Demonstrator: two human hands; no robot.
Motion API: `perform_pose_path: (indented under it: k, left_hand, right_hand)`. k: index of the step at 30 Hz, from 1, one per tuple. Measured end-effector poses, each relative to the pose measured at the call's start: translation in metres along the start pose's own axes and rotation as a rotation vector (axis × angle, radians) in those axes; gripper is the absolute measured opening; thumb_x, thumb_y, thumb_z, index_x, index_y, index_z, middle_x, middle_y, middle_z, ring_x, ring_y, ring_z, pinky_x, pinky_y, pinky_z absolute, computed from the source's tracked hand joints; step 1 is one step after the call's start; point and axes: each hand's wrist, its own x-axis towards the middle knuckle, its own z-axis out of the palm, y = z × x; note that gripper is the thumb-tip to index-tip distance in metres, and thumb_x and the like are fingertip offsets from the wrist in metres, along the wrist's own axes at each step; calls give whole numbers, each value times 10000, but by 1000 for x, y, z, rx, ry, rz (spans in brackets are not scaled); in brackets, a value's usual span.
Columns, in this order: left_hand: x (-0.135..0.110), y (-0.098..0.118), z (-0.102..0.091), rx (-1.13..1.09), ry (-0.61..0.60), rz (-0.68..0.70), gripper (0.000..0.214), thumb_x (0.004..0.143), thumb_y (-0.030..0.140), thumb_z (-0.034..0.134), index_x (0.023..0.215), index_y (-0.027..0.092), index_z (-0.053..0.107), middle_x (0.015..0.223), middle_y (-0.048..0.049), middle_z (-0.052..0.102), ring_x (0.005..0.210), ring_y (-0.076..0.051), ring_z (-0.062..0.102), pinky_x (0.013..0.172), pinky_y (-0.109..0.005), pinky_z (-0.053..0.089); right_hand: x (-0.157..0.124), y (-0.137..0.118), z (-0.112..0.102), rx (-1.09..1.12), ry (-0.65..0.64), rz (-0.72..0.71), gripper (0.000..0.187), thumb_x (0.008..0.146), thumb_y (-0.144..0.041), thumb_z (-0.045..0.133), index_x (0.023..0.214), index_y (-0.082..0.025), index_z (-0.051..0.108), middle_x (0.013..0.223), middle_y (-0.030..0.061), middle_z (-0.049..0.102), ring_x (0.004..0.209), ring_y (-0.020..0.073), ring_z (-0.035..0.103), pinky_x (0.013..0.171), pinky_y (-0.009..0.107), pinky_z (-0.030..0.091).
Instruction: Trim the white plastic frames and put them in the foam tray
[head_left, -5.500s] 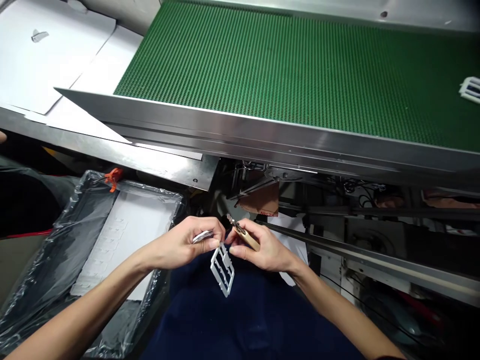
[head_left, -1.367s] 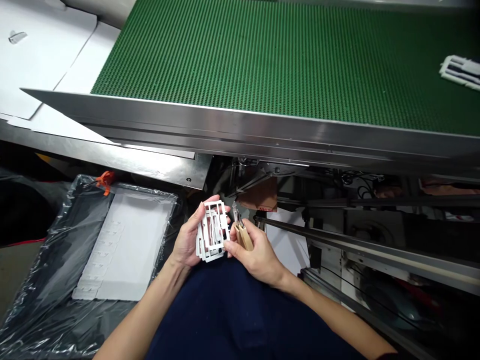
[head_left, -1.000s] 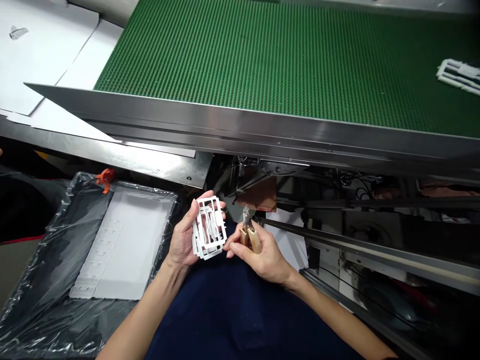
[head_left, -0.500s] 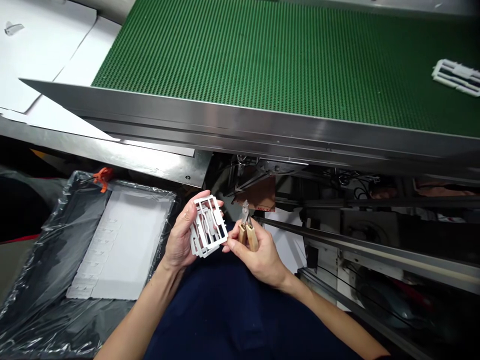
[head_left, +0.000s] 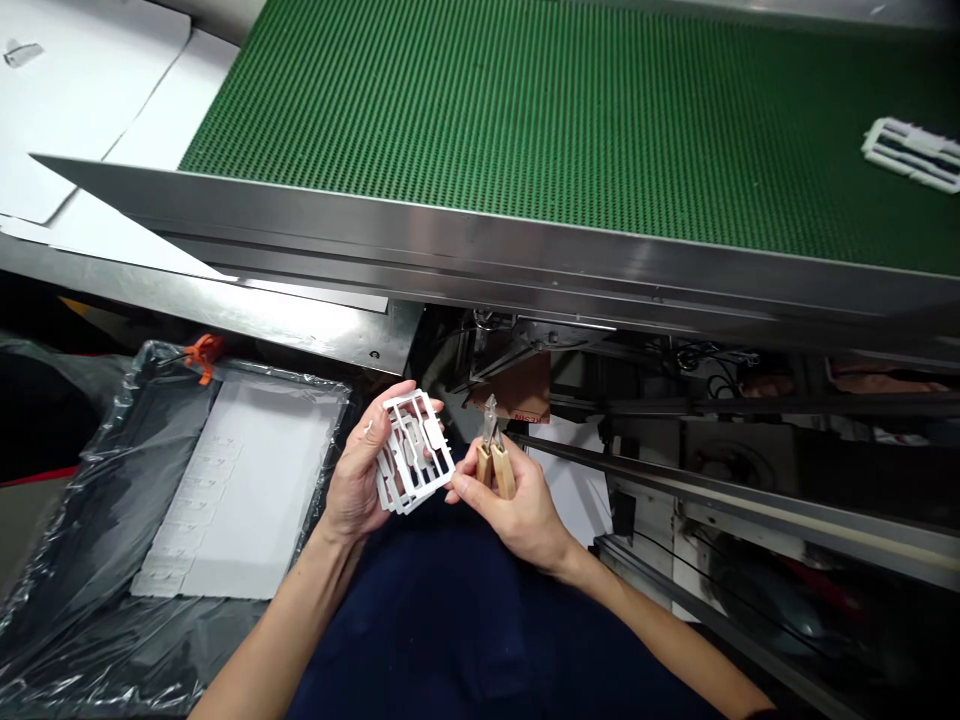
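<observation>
My left hand [head_left: 357,482] is closed around a small stack of white plastic frames [head_left: 417,452], its thumb lying along their left side. The frames have long slots and overlap slightly out of line. In my right hand [head_left: 525,510] is a pair of nippers [head_left: 495,455] with tan handles, jaws pointing up and away from me. The right fingertips reach the lower right corner of the frames. A similar white frame [head_left: 913,154] lies on the green conveyor belt [head_left: 525,120] at the far right.
A metal rail [head_left: 480,230] edges the belt in front of me. At lower left stands a plastic-lined bin [head_left: 97,560] holding white sheets and clear-looking pieces, with an orange clip [head_left: 204,358] on its rim. White paper [head_left: 90,90] covers the table at upper left. Metal bars run at right.
The stack of frames has shifted and turned slightly in my left hand. The right hand keeps the nippers in nearly the same place.
</observation>
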Motion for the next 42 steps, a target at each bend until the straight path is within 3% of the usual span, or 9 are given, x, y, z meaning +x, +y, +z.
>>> perform_pose_path:
  k: [4,11,28,33,37,39,42]
  left_hand:
    - [0,0,1,9,-26,6,301,894,305,473,1167,214,560,1060,-81,662,662,-133,622,601,-231,548]
    - [3,1,1,11,9,27,304,881,323,502,1157,214,568,1067,-95,660,800,-168,634,628,-232,552]
    - [5,1,0,6,12,24,306,871,319,520,1152,211,572,1066,-99,662,756,-158,635,611,-226,551]
    - [4,3,-2,-50,39,4,310,871,328,522,1156,216,569,1066,-100,663,855,-193,642,635,-249,560]
    - [5,3,-5,-89,29,-9,322,860,338,544,1155,214,570,1074,-97,659,825,-181,643,627,-245,560]
    - [6,2,-6,-100,21,-15,331,851,346,560,1155,214,571,1080,-95,656,783,-165,644,624,-241,559]
    - [5,2,-8,-99,13,-23,356,835,363,586,1160,218,568,1079,-88,654,782,-161,644,643,-246,560]
  right_hand:
    - [1,1,1,-12,22,-1,106,808,-198,589,813,-183,484,775,-21,541,701,144,653,674,264,486]
    - [2,2,-1,32,-19,-19,75,834,-203,562,841,-187,488,777,-16,555,736,160,658,716,294,494]
    - [5,1,1,-4,21,-15,87,815,-193,559,818,-189,473,767,-19,557,699,135,645,680,260,491]
    - [5,12,-13,-290,136,23,120,813,-275,556,835,-211,457,673,-37,542,603,117,573,591,236,456]
    - [4,26,-32,-663,294,-68,125,813,-256,530,928,-222,495,808,2,594,728,145,577,693,271,437]
    - [4,28,-38,-716,331,-85,126,817,-260,521,936,-224,496,822,3,606,735,146,579,697,271,431]
    - [6,23,-35,-699,366,-43,183,805,-369,561,878,-227,472,645,-39,551,564,125,525,578,252,411]
